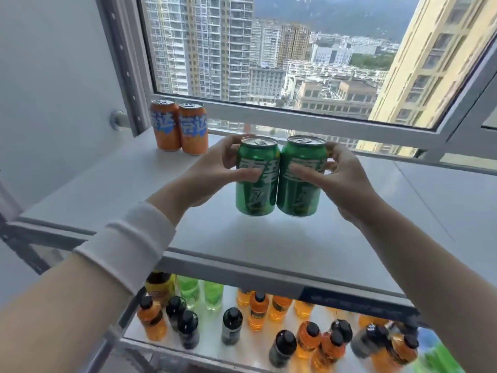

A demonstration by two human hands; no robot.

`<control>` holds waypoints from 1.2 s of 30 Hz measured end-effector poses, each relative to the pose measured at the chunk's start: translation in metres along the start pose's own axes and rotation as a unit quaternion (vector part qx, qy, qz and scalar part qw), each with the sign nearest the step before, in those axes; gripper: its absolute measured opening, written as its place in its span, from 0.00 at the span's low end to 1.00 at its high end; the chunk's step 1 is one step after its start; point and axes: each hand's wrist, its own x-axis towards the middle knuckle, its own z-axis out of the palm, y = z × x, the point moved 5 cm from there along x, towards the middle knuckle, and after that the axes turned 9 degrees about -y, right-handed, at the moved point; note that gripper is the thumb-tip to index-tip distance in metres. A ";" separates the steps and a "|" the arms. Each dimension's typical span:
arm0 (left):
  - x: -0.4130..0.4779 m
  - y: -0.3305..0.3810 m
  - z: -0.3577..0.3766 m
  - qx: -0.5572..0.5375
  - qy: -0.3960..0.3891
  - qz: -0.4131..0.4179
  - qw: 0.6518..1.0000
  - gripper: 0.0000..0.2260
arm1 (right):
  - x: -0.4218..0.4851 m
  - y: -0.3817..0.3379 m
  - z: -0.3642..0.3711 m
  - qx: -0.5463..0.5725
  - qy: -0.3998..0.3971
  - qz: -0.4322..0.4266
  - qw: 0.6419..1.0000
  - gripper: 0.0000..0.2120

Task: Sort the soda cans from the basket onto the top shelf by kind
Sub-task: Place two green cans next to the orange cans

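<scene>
L hand (pixel 215 170) wraps one green can (pixel 257 176), thumb across the front, fingers round the back. R hand (pixel 341 179) grips a second green can (pixel 301 176) the same way. Both cans upright, sides touching, held over the middle of the top shelf (pixel 242 238); can't tell if the bottoms are touching it or just above. White sleeve (pixel 126 243) on the L forearm crosses the shelf's front edge; R forearm bare, coming in over the front-right part.

Two orange cans (pixel 178 126) stand upright at the shelf's back-left corner, touching each other, close to the window frame (pixel 309 117) and the wall bracket (pixel 118 119). Well apart from the green pair, w/ bare shelf between.

Open room: most of the shelf top is bare. Whole right half is free to the right edge, a wide strip free along the front edge, and the back edge under the window is free from the orange cans rightward. Left edge in front of the orange cans also free.

Lower shelf (pixel 242 345) under the front edge holds small bottles (pixel 258 310), orange, green and dark, standing fairly close; right end is blurred. No basket in view.
</scene>
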 end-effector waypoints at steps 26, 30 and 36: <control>0.045 0.044 -0.030 0.502 -0.110 -0.129 0.848 0.46 | 0.060 -0.006 0.007 -0.261 -0.136 0.038 0.955 0.42; 0.053 0.043 -0.026 0.559 -0.123 -0.143 0.808 0.37 | 0.063 -0.007 0.008 -0.270 -0.120 0.056 0.954 0.37; 0.072 0.050 -0.039 0.575 -0.111 -0.125 0.801 0.32 | 0.086 -0.009 0.008 -0.212 -0.099 0.080 0.969 0.32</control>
